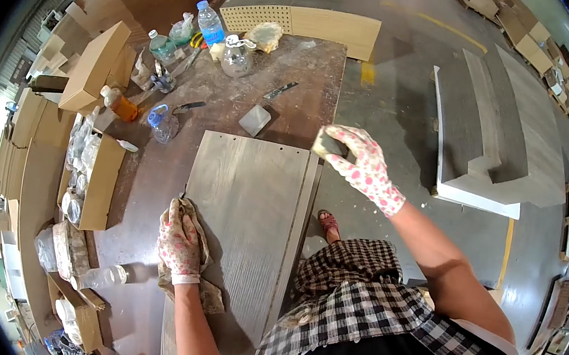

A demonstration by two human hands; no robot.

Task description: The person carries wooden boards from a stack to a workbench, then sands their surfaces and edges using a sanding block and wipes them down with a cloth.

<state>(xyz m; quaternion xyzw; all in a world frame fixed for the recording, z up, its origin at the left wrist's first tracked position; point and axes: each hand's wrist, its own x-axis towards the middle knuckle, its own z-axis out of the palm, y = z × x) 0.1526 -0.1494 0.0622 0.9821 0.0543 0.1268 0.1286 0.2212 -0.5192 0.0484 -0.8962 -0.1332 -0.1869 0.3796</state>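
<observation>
Workshop bench [159, 185] is carrying a grey panel [246, 215], long axis running away from the person. Left hand [179, 239] is pressing a rag [202, 266] on its near-left edge; right hand [362, 163] is gripping a sanding block [329, 144] at the far-right corner.

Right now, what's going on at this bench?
A person in spotted gloves stands over a grey board lying flat on a dusty workbench. The left hand presses a rag against the board's left edge. The right hand grips a small block at the board's top right corner. Bottles, a scraper and boxes crowd the bench's far left.
</observation>
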